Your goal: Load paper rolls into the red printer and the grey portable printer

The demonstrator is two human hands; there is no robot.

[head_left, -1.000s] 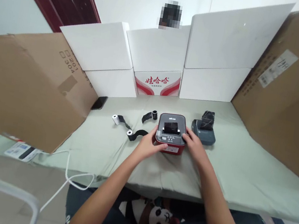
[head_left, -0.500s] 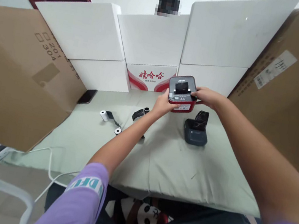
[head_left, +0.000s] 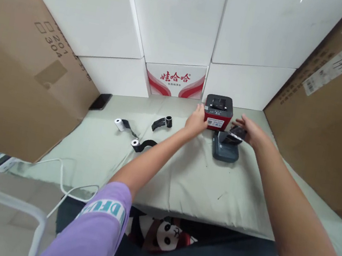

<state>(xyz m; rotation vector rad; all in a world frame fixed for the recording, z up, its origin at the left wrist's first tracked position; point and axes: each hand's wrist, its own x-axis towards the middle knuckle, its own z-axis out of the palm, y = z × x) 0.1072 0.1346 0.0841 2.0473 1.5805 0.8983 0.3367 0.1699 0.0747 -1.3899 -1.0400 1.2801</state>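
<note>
A small red printer with a grey top point(head_left: 218, 112) stands on the green cloth at the back, right against the white boxes. My left hand point(head_left: 196, 120) rests at its left side, fingers loosely spread and touching it. My right hand point(head_left: 250, 131) hovers open just right of it, fingers stretched over the black paper point(head_left: 235, 135) that sticks out of a dark grey printer point(head_left: 226, 148) lying closer to me.
Three small rolls with black tape point(head_left: 140, 143) lie left of my arm. A black phone point(head_left: 100, 101) sits by the brown cardboard box point(head_left: 21, 75). White foam boxes point(head_left: 180, 37) wall the back; a large cardboard box point(head_left: 338, 96) stands right. A white cable point(head_left: 62, 179) hangs off the front.
Both hands lifted the red printer from the near middle of the table, carried it away from me and set it down by the white boxes. The right hand has let go.
</note>
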